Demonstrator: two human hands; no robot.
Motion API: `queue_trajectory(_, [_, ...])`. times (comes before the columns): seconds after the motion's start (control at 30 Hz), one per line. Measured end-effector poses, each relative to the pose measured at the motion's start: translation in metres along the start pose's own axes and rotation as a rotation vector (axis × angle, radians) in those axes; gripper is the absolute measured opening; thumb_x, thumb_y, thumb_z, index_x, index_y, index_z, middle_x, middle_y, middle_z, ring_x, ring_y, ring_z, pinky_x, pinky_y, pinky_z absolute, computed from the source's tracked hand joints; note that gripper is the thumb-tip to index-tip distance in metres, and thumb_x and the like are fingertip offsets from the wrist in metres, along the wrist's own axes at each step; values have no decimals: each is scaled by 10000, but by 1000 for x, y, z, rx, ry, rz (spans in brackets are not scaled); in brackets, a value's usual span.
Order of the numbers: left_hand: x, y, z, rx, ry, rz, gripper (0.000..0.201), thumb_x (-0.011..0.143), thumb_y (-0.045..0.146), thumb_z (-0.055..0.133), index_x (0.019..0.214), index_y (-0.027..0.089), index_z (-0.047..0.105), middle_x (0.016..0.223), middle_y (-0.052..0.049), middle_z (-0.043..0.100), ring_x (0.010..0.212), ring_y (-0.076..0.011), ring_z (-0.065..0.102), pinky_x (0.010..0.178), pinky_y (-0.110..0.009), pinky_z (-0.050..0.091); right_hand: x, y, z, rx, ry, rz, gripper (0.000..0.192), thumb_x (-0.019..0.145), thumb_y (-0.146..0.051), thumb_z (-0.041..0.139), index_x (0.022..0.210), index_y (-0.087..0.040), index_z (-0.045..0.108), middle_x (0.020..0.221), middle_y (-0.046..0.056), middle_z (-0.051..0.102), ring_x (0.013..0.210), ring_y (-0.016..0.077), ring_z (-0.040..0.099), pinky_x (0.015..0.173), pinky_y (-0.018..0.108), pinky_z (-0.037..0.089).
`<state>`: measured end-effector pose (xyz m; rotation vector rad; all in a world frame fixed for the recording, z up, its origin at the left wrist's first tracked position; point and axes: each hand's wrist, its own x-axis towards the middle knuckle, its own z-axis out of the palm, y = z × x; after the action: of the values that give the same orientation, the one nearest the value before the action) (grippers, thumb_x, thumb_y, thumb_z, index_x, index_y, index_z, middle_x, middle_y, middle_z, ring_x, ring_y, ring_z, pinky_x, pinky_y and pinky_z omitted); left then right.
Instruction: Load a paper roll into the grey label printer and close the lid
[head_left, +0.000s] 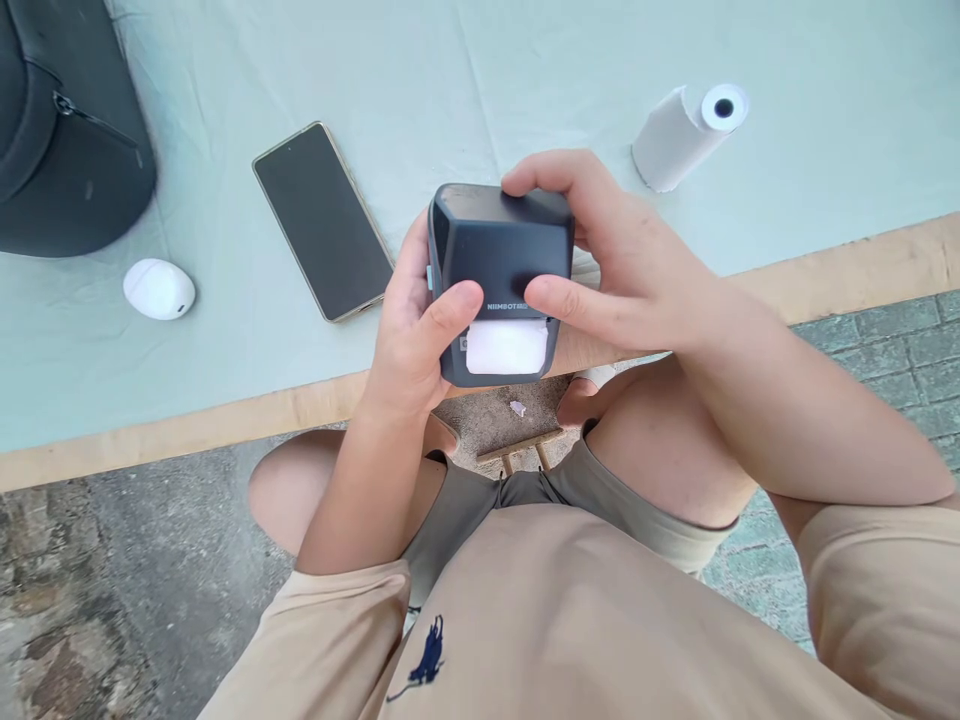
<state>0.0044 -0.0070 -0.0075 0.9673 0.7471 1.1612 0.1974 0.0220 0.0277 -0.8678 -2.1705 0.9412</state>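
A black label printer (504, 258) marked NIIMBOT is held up over the table's front edge, between my two hands. White paper (507, 347) sticks out of the slot on its near side. My left hand (411, 335) wraps round the printer's left side, its thumb on the front face by the slot. On the right, my right hand (600, 250) grips the printer too, with the index finger on its top edge and the thumb near the lettering. The other fingers of both hands are mostly hidden behind the printer.
A smartphone (324, 222) with a dark screen lies left of the printer. Further left are a white earbud case (159, 289) and a black zipped bag (67, 130). A white paper roll (686, 138) lies at the right. The table's wooden edge (300, 408) runs above my knees.
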Motion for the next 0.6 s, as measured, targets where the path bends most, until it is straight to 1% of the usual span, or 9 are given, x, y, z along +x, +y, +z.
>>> queue_trajectory(0.1, [-1,1,2,9,19,-9,454,770,482,712,1160,302,566,1153,-34,659,1269,-320,552,980,-427,535,1,-1,0,13,-10,17,486,908,-452,577,1295,-203,420,1305,85,540,1054,162,592,937,318,530])
queue_trajectory(0.17, [-1,1,2,16,18,4,419,786,467,689,1149,297,570,1159,-46,644,1232,-310,577,947,-421,548,2,-1,0,-14,-16,17,483,909,-455,572,1300,-215,422,1302,85,543,1054,168,591,906,311,539])
queue_trajectory(0.27, [-1,2,1,25,-3,28,388,809,431,669,1157,285,578,1165,-63,619,1129,-284,624,889,-408,553,3,-2,0,-53,-11,1,476,911,-452,568,1304,-224,427,1316,81,544,1066,171,591,903,315,543])
queue_trajectory(0.37, [1,1,1,-10,-13,39,382,844,438,646,1184,277,582,1158,-65,618,1082,-264,635,896,-421,544,3,-2,1,-46,10,-25,446,922,-423,564,1290,-202,444,1315,75,561,1091,164,596,939,319,528])
queue_trajectory(0.47, [3,0,3,-74,-9,84,362,912,511,525,1142,252,632,1118,-64,647,1047,-253,633,911,-433,546,2,-1,0,-90,85,-61,321,972,-356,480,1234,-173,504,1265,70,607,1176,163,575,1008,335,490])
queue_trajectory(0.53, [3,0,5,-76,32,98,352,948,496,460,1059,241,676,1074,-48,669,1018,-231,633,922,-409,546,1,-1,0,-114,147,-71,302,989,-337,444,1214,-157,535,1258,79,619,1221,160,561,1037,336,479])
queue_trajectory(0.6, [3,1,6,-35,93,71,341,968,475,441,1008,241,685,1040,-31,680,1011,-216,639,937,-387,539,0,0,0,-97,175,-66,326,986,-357,456,1224,-152,538,1273,92,617,1230,163,568,1042,336,486])
